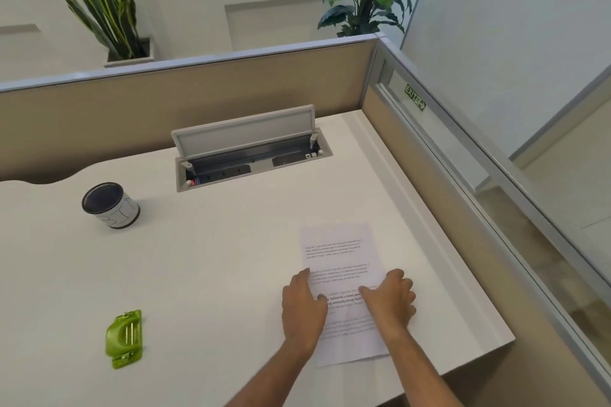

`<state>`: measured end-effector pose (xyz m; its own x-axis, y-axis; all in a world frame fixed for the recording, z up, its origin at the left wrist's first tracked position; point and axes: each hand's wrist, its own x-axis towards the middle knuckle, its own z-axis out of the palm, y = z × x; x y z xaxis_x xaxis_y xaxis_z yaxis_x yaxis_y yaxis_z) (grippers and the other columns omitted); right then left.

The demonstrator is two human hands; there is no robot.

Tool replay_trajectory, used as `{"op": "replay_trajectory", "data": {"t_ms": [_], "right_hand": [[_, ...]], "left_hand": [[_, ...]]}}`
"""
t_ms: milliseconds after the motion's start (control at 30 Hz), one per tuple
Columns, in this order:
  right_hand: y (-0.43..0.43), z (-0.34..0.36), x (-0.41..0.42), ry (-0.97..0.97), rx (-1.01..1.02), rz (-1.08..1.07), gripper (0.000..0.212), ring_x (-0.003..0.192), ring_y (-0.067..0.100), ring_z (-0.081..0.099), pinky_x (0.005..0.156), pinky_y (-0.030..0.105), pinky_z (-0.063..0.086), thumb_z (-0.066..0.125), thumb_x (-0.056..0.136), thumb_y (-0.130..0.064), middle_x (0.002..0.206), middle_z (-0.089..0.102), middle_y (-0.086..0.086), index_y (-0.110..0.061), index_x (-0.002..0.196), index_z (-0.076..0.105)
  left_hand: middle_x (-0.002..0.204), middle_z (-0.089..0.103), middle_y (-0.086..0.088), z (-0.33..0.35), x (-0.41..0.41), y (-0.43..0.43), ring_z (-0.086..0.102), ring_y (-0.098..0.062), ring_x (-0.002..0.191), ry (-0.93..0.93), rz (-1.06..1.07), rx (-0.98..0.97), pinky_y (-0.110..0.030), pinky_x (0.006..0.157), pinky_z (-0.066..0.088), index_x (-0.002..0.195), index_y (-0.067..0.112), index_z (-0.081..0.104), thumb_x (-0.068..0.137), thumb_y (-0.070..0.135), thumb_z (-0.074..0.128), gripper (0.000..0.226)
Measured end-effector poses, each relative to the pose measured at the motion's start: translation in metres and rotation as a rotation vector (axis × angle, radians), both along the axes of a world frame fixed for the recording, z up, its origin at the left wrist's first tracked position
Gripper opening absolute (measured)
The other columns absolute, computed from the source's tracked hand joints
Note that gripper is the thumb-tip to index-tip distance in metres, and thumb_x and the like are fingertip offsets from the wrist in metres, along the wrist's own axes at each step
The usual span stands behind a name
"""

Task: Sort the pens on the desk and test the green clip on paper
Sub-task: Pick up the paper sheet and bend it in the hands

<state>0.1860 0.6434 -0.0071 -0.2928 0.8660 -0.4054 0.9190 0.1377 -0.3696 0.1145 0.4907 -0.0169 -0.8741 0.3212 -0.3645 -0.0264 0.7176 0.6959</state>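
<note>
White table (231,258), cubicle-walled. Left hand (302,304) and right hand (390,299) flat, open, gripping nothing, pressing paper (337,248). Green clip (124,339) at eight o'clock; sheet could slide if released.

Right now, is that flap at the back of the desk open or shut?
Open. The flap stands tilted up on its hinges, and the sockets in the tray below it show.
</note>
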Motion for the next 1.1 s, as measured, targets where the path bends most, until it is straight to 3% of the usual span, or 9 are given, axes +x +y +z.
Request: {"op": "replay_trajectory", "data": {"t_ms": [133, 233, 333, 433, 533, 667, 767, 933, 1100], "right_hand": [[0.006, -0.004, 0.002, 0.03, -0.112, -0.006, 0.062, 0.122, 0.038, 0.06, 0.1, 0.05, 0.051, 0.087, 0.08, -0.039, 0.128, 0.06, 0.011, -0.009, 0.126, 0.057], [0.016, -0.004, 0.006, 0.195, -0.248, -0.038, 0.039, 0.097, 0.03, 0.073, 0.087, 0.046, 0.063, 0.091, 0.076, -0.026, 0.108, 0.074, 0.007, -0.008, 0.103, 0.068], [0.029, -0.006, 0.012, 0.39, -0.42, -0.061, 0.025, 0.08, 0.028, 0.073, 0.077, 0.04, 0.06, 0.088, 0.076, 0.0, 0.089, 0.077, 0.01, -0.003, 0.081, 0.064], [0.031, 0.002, 0.019, 0.508, -0.585, -0.036, 0.031, 0.091, 0.03, 0.082, 0.087, 0.046, 0.066, 0.08, 0.08, 0.013, 0.105, 0.084, 0.01, -0.006, 0.103, 0.076], [0.027, 0.009, 0.022, 0.583, -0.545, 0.062, 0.044, 0.099, 0.025, 0.083, 0.095, 0.052, 0.065, 0.075, 0.084, 0.013, 0.109, 0.086, 0.002, -0.015, 0.116, 0.078], [0.021, 0.025, 0.024, 0.726, -0.519, 0.187, 0.04, 0.104, 0.019, 0.082, 0.089, 0.035, 0.066, 0.081, 0.09, 0.003, 0.113, 0.085, -0.004, -0.021, 0.121, 0.077], [0.016, 0.041, 0.023, 0.84, -0.526, 0.189, 0.031, 0.101, 0.019, 0.082, 0.081, 0.025, 0.065, 0.083, 0.09, 0.001, 0.11, 0.086, -0.001, -0.017, 0.115, 0.079], [0.012, 0.069, 0.013, 0.987, -0.524, 0.232, 0.015, 0.1, 0.02, 0.082, 0.083, 0.019, 0.059, 0.071, 0.092, 0.017, 0.099, 0.086, 0.009, 0.003, 0.089, 0.065], [-0.006, 0.099, -0.001, 1.088, -0.433, 0.215, 0.026, 0.097, 0.013, 0.08, 0.077, 0.024, 0.063, 0.085, 0.091, -0.008, 0.103, 0.084, 0.0, -0.02, 0.114, 0.076]], "left_hand": [[0.156, 0.053, 0.011, -0.008, -0.001, -0.007, 0.045, -0.018, 0.139, 0.034, -0.077, -0.052, -0.033, 0.104, 0.05, 0.161, 0.026, 0.041, 0.097, 0.02, 0.068, 0.069], [0.158, 0.049, 0.015, -0.014, 0.0, -0.011, 0.044, -0.016, 0.135, 0.089, -0.132, -0.084, -0.029, 0.098, 0.052, 0.162, 0.028, 0.036, 0.096, 0.02, 0.068, 0.073], [0.159, 0.048, 0.016, -0.017, 0.001, -0.013, 0.044, -0.016, 0.133, 0.124, -0.156, -0.101, -0.029, 0.098, 0.054, 0.163, 0.027, 0.035, 0.097, 0.019, 0.067, 0.075], [0.162, 0.046, 0.014, -0.018, 0.0, -0.013, 0.042, -0.017, 0.138, 0.107, -0.166, -0.048, -0.031, 0.107, 0.051, 0.162, 0.026, 0.037, 0.095, 0.016, 0.069, 0.076], [0.171, 0.033, 0.009, -0.013, -0.008, -0.017, 0.032, -0.019, 0.151, 0.066, -0.084, 0.039, -0.031, 0.121, 0.038, 0.162, 0.026, 0.038, 0.089, 0.025, 0.083, 0.086], [0.153, 0.05, 0.013, 0.008, -0.033, -0.03, 0.045, -0.016, 0.143, -0.053, 0.082, 0.263, -0.041, 0.121, 0.045, 0.159, 0.026, 0.045, 0.072, 0.045, 0.099, 0.104], [0.13, 0.08, 0.008, 0.033, -0.053, -0.042, 0.075, -0.02, 0.123, -0.271, 0.076, 0.599, -0.03, 0.095, 0.063, 0.132, 0.032, 0.07, 0.069, 0.041, 0.102, 0.072], [0.11, 0.086, -0.001, 0.08, -0.068, -0.05, 0.082, -0.02, 0.101, -0.172, 0.065, 0.685, -0.027, 0.08, 0.062, 0.104, 0.025, 0.087, 0.073, 0.041, 0.096, 0.036], [0.105, 0.087, 0.003, 0.109, -0.066, -0.048, 0.084, -0.018, 0.094, -0.061, 0.02, 0.719, -0.033, 0.077, 0.07, 0.106, 0.033, 0.087, 0.078, 0.047, 0.092, 0.032]]}}
